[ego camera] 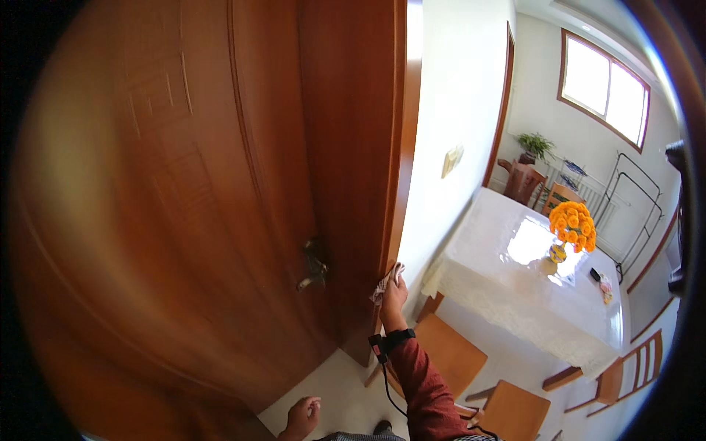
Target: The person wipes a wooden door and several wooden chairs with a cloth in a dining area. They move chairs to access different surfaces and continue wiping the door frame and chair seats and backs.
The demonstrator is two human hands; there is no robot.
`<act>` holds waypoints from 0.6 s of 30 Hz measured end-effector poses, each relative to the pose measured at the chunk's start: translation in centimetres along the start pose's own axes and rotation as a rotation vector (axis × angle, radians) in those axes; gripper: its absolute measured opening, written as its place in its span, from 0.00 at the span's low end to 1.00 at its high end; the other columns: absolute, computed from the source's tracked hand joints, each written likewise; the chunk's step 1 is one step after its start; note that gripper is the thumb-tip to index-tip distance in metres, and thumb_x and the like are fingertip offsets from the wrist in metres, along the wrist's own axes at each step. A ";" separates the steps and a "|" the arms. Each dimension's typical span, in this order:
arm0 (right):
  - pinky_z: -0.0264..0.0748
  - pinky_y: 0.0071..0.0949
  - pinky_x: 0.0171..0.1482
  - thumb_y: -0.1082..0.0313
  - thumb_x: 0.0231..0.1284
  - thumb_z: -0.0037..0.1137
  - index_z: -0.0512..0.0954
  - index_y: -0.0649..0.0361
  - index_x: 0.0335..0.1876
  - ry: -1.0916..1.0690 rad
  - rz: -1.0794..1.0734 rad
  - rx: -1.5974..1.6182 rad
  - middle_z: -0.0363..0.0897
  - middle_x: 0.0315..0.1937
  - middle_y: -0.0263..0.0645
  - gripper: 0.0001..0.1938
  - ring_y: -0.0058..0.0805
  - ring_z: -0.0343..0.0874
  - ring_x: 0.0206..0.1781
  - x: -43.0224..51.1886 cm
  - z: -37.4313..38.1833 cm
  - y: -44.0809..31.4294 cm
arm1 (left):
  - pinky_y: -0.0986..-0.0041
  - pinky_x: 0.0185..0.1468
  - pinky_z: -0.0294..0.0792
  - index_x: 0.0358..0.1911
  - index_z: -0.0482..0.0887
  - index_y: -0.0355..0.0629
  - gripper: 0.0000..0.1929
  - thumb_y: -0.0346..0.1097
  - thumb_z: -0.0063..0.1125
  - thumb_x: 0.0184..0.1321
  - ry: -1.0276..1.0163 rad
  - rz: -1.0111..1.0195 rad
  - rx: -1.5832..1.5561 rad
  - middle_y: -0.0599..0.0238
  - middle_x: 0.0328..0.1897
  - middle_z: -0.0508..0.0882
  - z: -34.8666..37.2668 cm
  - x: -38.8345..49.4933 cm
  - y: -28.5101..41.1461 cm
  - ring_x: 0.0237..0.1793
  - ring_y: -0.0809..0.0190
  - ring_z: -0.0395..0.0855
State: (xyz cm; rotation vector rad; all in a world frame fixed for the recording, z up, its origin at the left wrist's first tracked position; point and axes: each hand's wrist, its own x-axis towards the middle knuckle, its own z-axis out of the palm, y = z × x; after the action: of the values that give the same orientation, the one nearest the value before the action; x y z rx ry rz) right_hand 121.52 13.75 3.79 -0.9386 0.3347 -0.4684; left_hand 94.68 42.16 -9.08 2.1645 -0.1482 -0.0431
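My right hand point(394, 297) grips a crumpled striped cloth point(380, 290) and presses it against the edge of the brown wooden door frame point(395, 220). A black strap with a cabled device point(378, 348) sits on that wrist. Low in the view, my left hand point(303, 417) hangs free above the pale floor, its fingers curled inward with nothing visible in them. To the left of the frame is a brown wooden door point(209, 264) with carved panels. Its metal lever handle point(313, 273) lies left of the cloth.
A table point(480, 242) under a glossy white cover stands to the right, bearing a vase of orange flowers point(573, 226). Wooden chairs point(449, 353) stand close by my right arm. A light switch point(452, 161) is on the white wall. Farther back is a metal rack point(634, 215).
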 end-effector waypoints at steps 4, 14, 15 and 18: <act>0.74 0.36 0.56 0.76 0.71 0.50 0.74 0.63 0.66 0.179 -0.792 -0.518 0.64 0.57 0.49 0.19 0.40 0.71 0.57 -0.2 7.8 -6.9 | 0.64 0.48 0.81 0.51 0.86 0.38 0.14 0.39 0.57 0.73 0.022 -0.070 -0.055 0.51 0.46 0.89 0.8 0.1 2.3 0.44 0.56 0.89; 0.56 0.57 0.76 0.80 0.62 0.54 0.77 0.53 0.69 -0.151 -1.495 -0.739 0.52 0.77 0.63 0.27 0.68 0.53 0.78 2.9 16.9 -23.7 | 0.62 0.46 0.79 0.52 0.85 0.39 0.12 0.37 0.57 0.72 0.055 0.255 0.028 0.54 0.43 0.89 5.2 7.4 8.0 0.43 0.53 0.88; 0.53 0.58 0.78 0.81 0.63 0.53 0.78 0.53 0.68 -0.184 -1.466 -0.825 0.45 0.80 0.64 0.27 0.69 0.47 0.81 2.3 15.3 -21.8 | 0.61 0.46 0.79 0.52 0.85 0.40 0.12 0.37 0.57 0.72 0.009 0.272 0.053 0.54 0.42 0.88 5.2 7.8 8.5 0.43 0.52 0.88; 0.49 0.66 0.78 0.82 0.60 0.52 0.80 0.52 0.66 -0.296 -1.469 -1.017 0.38 0.80 0.68 0.27 0.75 0.41 0.82 0.2 9.7 -16.2 | 0.59 0.46 0.78 0.51 0.86 0.43 0.12 0.40 0.56 0.72 -0.069 0.392 0.096 0.56 0.42 0.88 5.2 8.6 9.3 0.42 0.50 0.87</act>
State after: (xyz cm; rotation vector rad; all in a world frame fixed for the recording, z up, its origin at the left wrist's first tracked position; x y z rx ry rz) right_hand 122.45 12.20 22.59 -2.1769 -0.5505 -1.5420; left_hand 101.93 31.67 -4.11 2.1931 -0.6214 0.1168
